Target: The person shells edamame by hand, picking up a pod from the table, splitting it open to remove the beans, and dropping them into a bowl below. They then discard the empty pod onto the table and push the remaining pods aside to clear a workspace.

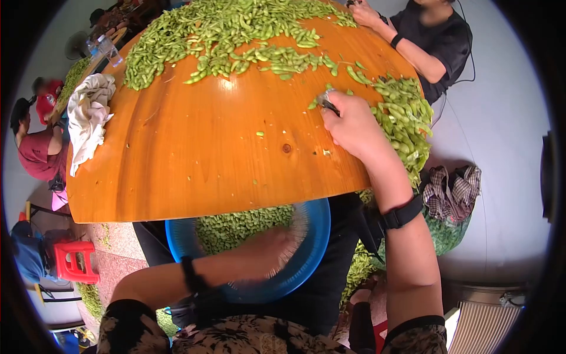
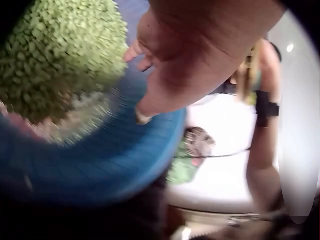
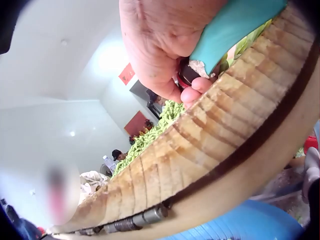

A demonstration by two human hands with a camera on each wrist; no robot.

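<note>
My right hand (image 1: 356,127) is over the right side of the wooden table (image 1: 218,147), gripping a small tool (image 1: 327,101) with a dark handle and a grey metal part. The tool's exact kind is hidden by the fingers. A few green pods lie by its tip, and a heap of pods (image 1: 407,118) is just right of the hand. Below the table edge, my left hand (image 1: 259,253), blurred, is over a blue plastic basket (image 1: 323,236) holding shelled green beans (image 1: 236,227). In the left wrist view its fingers (image 2: 133,52) are loosely extended, holding nothing.
A large pile of pods (image 1: 236,29) covers the table's far side. A white cloth (image 1: 88,115) lies at its left edge. Another person (image 1: 433,53) sits at the far right. Beside my right arm stands a green sack (image 1: 454,233); a red stool (image 1: 76,259) is on the left.
</note>
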